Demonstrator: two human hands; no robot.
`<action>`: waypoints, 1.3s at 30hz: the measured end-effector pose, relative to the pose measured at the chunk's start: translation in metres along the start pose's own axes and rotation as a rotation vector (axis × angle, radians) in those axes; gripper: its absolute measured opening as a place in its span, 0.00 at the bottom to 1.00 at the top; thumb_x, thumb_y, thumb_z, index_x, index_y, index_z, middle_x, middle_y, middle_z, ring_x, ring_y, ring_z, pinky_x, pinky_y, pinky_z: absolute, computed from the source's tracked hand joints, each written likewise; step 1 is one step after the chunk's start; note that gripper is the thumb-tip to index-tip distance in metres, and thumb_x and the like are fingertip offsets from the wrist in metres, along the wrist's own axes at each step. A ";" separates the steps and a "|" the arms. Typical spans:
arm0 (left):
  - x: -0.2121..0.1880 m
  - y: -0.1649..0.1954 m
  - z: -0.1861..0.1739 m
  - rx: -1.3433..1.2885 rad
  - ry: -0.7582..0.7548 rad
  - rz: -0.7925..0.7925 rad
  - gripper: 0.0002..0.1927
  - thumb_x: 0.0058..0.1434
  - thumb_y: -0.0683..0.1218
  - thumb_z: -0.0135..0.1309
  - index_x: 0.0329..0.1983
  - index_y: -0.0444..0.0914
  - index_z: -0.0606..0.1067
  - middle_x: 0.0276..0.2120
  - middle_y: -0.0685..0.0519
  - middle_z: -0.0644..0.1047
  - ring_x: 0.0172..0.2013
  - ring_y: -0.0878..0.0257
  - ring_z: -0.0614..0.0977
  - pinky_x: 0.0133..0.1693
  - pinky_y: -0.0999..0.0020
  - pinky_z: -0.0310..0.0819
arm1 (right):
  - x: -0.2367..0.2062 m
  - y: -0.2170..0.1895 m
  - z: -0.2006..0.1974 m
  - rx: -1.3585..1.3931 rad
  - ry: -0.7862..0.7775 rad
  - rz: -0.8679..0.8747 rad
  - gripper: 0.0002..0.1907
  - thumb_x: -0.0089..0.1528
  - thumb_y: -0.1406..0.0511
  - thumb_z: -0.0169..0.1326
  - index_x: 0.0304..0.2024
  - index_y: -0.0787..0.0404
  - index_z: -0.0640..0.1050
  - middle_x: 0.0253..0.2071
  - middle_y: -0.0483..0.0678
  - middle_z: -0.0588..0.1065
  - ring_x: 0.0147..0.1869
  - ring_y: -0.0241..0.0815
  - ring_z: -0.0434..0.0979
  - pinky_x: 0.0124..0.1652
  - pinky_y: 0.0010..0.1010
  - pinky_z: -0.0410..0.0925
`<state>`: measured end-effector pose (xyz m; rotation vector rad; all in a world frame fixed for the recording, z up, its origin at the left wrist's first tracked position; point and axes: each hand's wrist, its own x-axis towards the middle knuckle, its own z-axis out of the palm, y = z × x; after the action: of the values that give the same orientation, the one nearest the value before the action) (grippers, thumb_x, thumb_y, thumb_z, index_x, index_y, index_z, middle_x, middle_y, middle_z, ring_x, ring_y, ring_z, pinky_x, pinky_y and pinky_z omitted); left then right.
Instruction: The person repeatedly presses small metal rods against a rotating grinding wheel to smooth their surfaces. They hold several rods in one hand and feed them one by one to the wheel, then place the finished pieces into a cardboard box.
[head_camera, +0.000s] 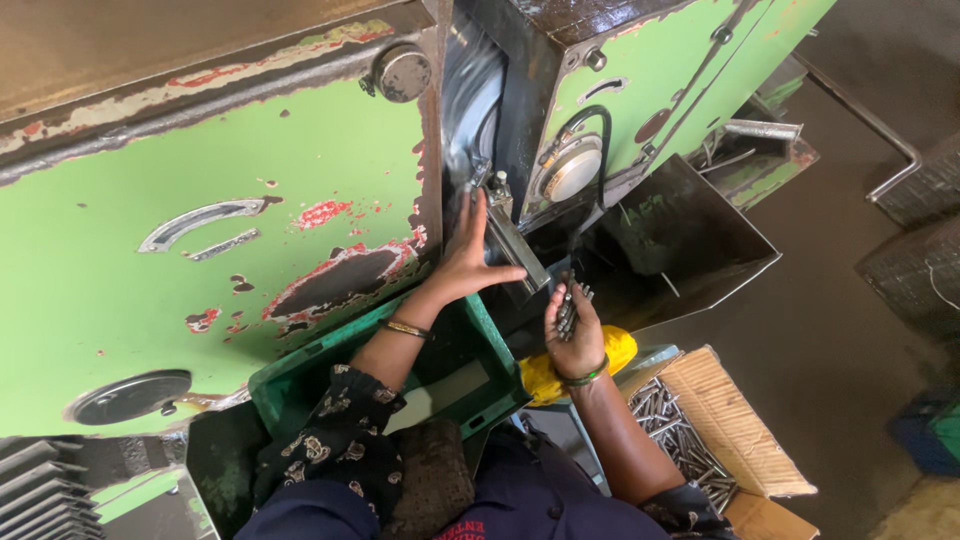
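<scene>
The right hand (575, 335) grips a bundle of pins (567, 310) in closed fingers, while the left hand (468, 262), fingers open, touches the guide bar (515, 245) just beside them.

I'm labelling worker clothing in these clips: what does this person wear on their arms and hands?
Both hands are bare, no gloves. The left hand has a thin gold-coloured bangle at the wrist and a dark sleeve with a pale floral print pushed above the elbow. The right hand has a green bangle at the wrist.
</scene>
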<state>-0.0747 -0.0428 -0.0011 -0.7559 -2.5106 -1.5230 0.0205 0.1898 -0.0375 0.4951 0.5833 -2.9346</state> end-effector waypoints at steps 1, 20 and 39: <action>-0.001 -0.001 0.000 -0.016 -0.014 -0.034 0.73 0.50 0.70 0.66 0.79 0.39 0.29 0.76 0.30 0.28 0.76 0.36 0.35 0.72 0.42 0.40 | 0.001 -0.001 -0.001 -0.004 0.007 0.016 0.13 0.69 0.63 0.52 0.54 0.60 0.76 0.38 0.43 0.78 0.39 0.33 0.79 0.39 0.23 0.75; -0.002 -0.006 0.005 -0.039 0.070 0.026 0.47 0.72 0.60 0.47 0.80 0.42 0.34 0.78 0.34 0.32 0.78 0.39 0.38 0.73 0.44 0.41 | -0.038 -0.002 0.041 -0.115 -0.466 0.136 0.25 0.72 0.59 0.47 0.70 0.51 0.61 0.32 0.41 0.65 0.30 0.31 0.63 0.30 0.23 0.61; -0.001 -0.006 0.001 -0.041 0.010 0.047 0.65 0.59 0.67 0.60 0.79 0.41 0.28 0.77 0.32 0.28 0.77 0.35 0.37 0.72 0.44 0.42 | -0.035 0.002 0.037 -0.334 -0.291 0.136 0.19 0.73 0.58 0.47 0.62 0.57 0.61 0.38 0.45 0.69 0.27 0.31 0.61 0.24 0.21 0.56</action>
<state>-0.0766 -0.0446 -0.0072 -0.8056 -2.4438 -1.5633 0.0430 0.1749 0.0055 0.0662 0.9306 -2.6344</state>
